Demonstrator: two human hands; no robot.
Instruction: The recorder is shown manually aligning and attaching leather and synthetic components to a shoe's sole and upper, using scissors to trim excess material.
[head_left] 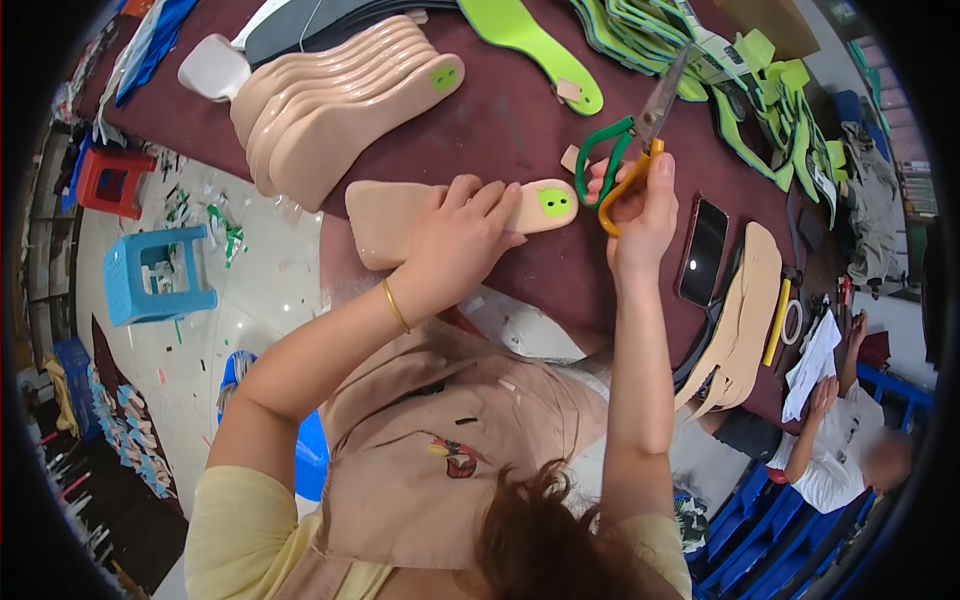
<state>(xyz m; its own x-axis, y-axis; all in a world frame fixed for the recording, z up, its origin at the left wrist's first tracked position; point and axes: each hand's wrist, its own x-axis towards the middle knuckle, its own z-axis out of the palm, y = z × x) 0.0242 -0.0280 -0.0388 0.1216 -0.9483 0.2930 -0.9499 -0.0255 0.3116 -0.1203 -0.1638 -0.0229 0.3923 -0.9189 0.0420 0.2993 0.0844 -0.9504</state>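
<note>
A beige shoe insole (383,215) lies across the near edge of the dark red table; a bright green patch with two dark holes shows near its narrower right end. My left hand (462,222) is closed over the middle of this insole, fingers across its top. In my right hand (645,205) are scissors (662,100) with one green and one orange handle loop, blades pointing up and away. They are apart from the insole. A small beige scrap (572,158) lies by the green loop. Beyond my left hand leans a row of several beige insoles (330,125).
Green insoles (525,40) lie at the far side, with a heap of green cut pieces (780,110) at right. A phone (704,250) and beige sheets (745,310) are right of my right hand. Stools (160,275) stand left. Another person (835,440) sits at right.
</note>
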